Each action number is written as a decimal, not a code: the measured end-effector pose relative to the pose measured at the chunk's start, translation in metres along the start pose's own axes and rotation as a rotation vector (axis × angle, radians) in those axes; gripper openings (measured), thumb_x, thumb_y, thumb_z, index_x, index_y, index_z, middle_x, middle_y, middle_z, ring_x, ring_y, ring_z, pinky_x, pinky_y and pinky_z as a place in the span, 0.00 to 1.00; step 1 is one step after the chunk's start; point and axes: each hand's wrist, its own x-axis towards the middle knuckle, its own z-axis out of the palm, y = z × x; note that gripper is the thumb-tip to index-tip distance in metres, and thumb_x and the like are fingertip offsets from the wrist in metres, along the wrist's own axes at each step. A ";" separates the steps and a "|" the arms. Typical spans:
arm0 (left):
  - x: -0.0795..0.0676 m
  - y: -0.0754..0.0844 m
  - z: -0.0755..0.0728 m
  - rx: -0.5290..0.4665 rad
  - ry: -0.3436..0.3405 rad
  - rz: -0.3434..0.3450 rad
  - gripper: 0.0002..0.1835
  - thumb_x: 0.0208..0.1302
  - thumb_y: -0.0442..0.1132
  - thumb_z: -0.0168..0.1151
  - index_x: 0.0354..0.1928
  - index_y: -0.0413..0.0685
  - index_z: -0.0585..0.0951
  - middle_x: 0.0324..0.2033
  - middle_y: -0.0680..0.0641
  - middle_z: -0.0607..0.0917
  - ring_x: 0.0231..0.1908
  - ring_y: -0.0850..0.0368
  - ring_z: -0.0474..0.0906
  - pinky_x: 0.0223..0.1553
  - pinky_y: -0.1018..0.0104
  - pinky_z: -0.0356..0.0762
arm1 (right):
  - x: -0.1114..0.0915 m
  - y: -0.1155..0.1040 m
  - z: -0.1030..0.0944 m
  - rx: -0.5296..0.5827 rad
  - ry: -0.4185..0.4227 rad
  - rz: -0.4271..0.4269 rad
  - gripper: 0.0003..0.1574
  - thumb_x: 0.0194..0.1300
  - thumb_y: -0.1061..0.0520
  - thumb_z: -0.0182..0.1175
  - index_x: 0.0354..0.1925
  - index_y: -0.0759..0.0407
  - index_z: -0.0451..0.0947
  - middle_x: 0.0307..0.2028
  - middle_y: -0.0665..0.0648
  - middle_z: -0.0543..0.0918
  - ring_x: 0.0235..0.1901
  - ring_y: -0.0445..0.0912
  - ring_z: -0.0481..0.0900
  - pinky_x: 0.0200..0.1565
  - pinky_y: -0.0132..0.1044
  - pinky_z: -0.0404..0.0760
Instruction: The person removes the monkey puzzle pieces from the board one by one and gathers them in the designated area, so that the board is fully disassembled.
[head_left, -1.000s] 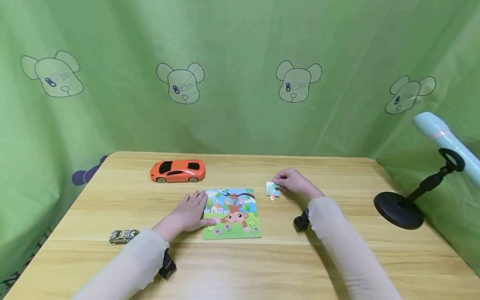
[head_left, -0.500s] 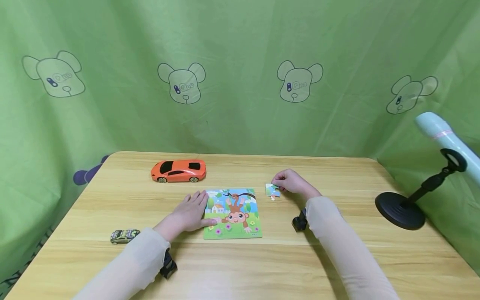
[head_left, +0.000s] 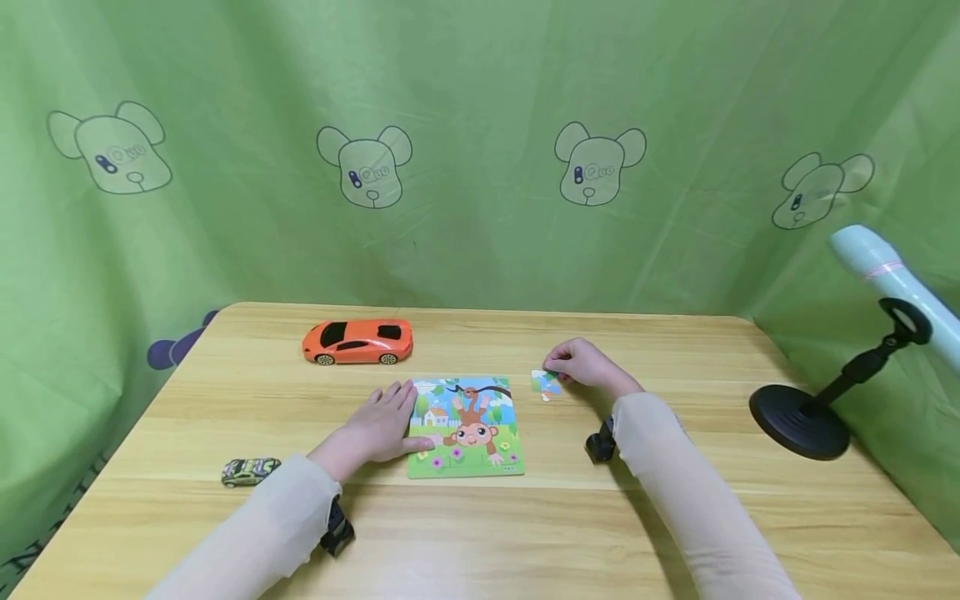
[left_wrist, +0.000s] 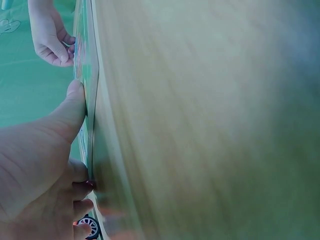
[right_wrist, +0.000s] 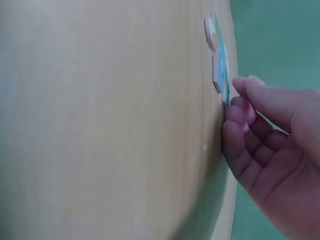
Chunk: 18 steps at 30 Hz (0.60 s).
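Loose-piece step, seemingly: right hand (head_left: pixel 587 364) has curled fingers pinching a puzzle piece (head_left: pixel 545 386), right of the monkey puzzle (head_left: pixel 471 435). Left hand (head_left: pixel 378 423) spread flat, thumb on puzzle, gripping nothing. Next likely needs steady pinch.

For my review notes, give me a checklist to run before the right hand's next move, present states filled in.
1. Left hand on the monkey picture: ok, at its left side.
2. Right hand at the small puzzle part: ok.
3. Firm pinch on that part: cannot tell.
4. Part apart from the picture: ok, a gap shows.
5. Orange car clear of both hands: ok.
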 end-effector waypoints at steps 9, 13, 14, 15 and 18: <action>0.000 0.001 -0.001 -0.001 -0.009 0.000 0.48 0.61 0.65 0.48 0.68 0.33 0.52 0.68 0.36 0.51 0.67 0.42 0.44 0.65 0.48 0.43 | -0.003 -0.002 -0.001 0.000 0.009 0.021 0.11 0.67 0.62 0.53 0.38 0.69 0.80 0.27 0.57 0.79 0.26 0.45 0.74 0.31 0.35 0.78; 0.000 0.001 -0.001 0.001 -0.016 0.000 0.48 0.61 0.65 0.47 0.69 0.33 0.51 0.68 0.36 0.50 0.67 0.42 0.44 0.65 0.49 0.43 | -0.003 -0.003 -0.001 0.022 0.012 0.026 0.11 0.67 0.61 0.54 0.39 0.69 0.79 0.29 0.59 0.79 0.28 0.45 0.75 0.33 0.35 0.79; 0.000 0.001 -0.001 0.004 -0.016 0.000 0.48 0.61 0.65 0.47 0.69 0.33 0.51 0.68 0.36 0.50 0.67 0.42 0.44 0.65 0.49 0.43 | -0.004 -0.003 -0.002 0.024 0.013 0.023 0.11 0.67 0.62 0.54 0.39 0.70 0.79 0.30 0.59 0.80 0.29 0.45 0.75 0.33 0.35 0.79; 0.000 0.001 -0.001 0.003 -0.015 0.003 0.48 0.61 0.65 0.47 0.69 0.33 0.51 0.68 0.36 0.50 0.67 0.42 0.44 0.65 0.49 0.43 | -0.004 -0.003 -0.002 0.026 0.016 0.020 0.11 0.66 0.62 0.54 0.39 0.70 0.79 0.30 0.60 0.80 0.29 0.46 0.75 0.33 0.35 0.79; 0.000 0.001 -0.001 0.005 -0.013 0.008 0.48 0.61 0.65 0.47 0.69 0.33 0.51 0.68 0.36 0.50 0.67 0.42 0.44 0.65 0.49 0.43 | -0.005 -0.006 -0.003 0.014 0.024 0.002 0.12 0.66 0.62 0.54 0.41 0.70 0.78 0.31 0.61 0.80 0.29 0.48 0.76 0.33 0.36 0.79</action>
